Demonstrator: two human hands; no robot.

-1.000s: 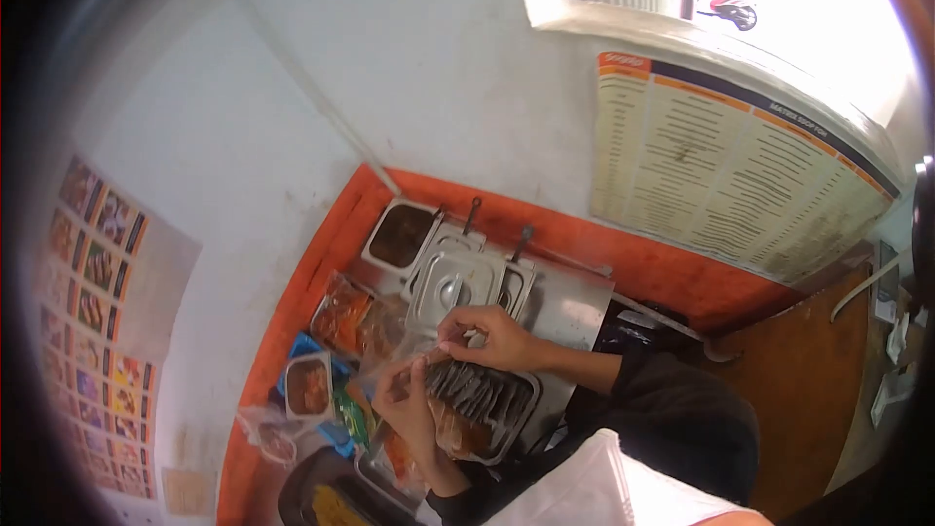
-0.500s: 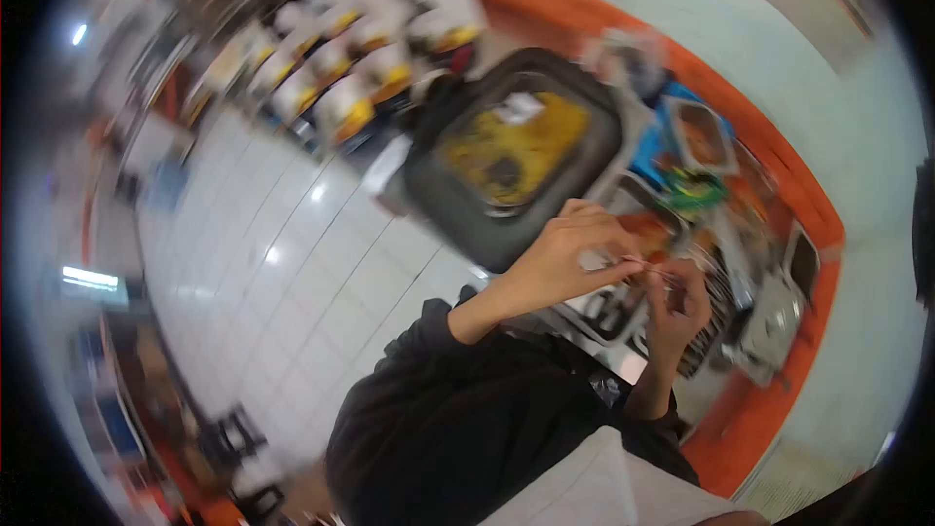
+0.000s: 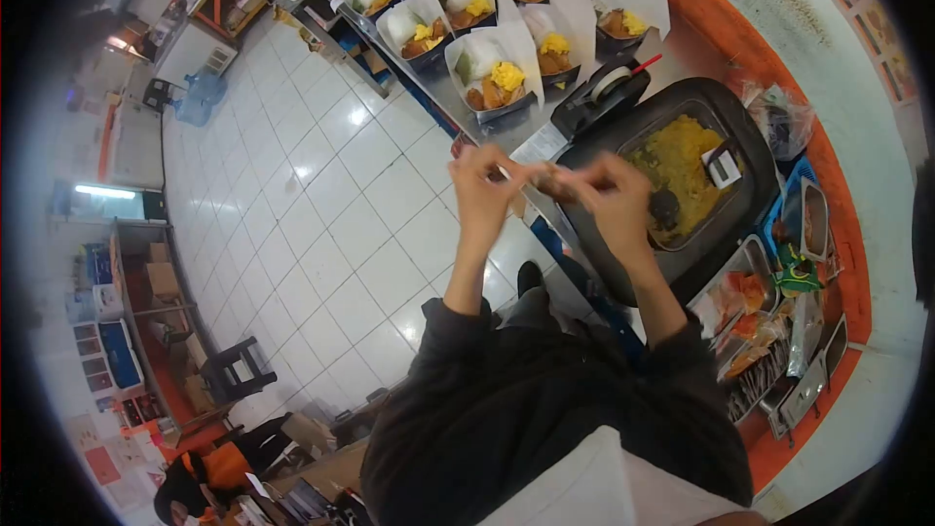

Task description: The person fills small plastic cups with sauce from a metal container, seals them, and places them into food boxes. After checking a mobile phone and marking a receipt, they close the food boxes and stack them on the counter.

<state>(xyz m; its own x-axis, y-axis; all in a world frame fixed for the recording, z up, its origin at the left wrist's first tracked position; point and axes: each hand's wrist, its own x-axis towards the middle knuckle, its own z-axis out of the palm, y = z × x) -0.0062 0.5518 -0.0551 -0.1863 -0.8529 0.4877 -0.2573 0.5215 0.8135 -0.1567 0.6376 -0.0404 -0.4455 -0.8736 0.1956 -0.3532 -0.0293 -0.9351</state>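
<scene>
Left hand [image 3: 479, 197] and right hand [image 3: 623, 205] pinched narrow, fingertips close, mid-frame; blur hides anything held. Looks like fine fingertip work, needs steady grip. Black rectangular pan [image 3: 755, 156] nearby, right of centre.

The left hand [image 3: 482, 185] and right hand [image 3: 616, 200] have left the dark packets [image 3: 758, 370] for the black pan [image 3: 758, 170]; food boxes [image 3: 500, 80] show more clearly.

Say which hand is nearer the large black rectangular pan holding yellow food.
Right. The right hand overlaps the left side of the pan in view; the left hand is farther left, in front of the white-tiled floor.
</scene>
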